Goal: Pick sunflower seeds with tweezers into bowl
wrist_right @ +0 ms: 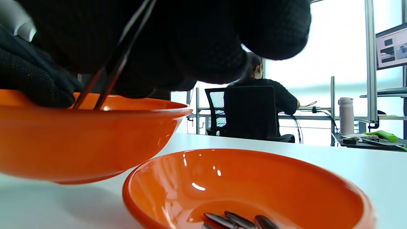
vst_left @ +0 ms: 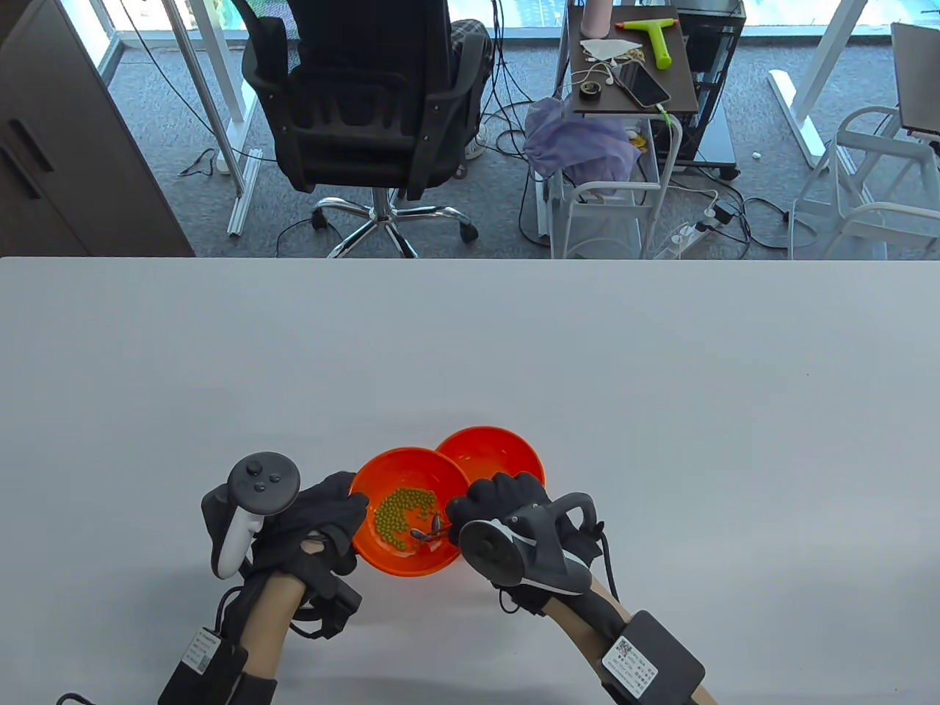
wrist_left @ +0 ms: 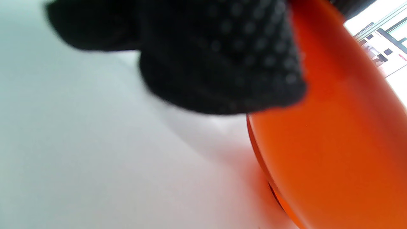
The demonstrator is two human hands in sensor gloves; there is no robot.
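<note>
Two orange bowls stand together on the white table. The near bowl holds green beans and a few dark sunflower seeds. My left hand grips its left rim, and its fingers show against the bowl wall. My right hand holds thin metal tweezers whose tips dip into the near bowl by the seeds. The far bowl holds a few sunflower seeds in its bottom, behind my right hand in the table view.
The table's far edge lies well beyond the bowls. Behind it stand an office chair and a cart with small items. Bare white tabletop surrounds the bowls on all sides.
</note>
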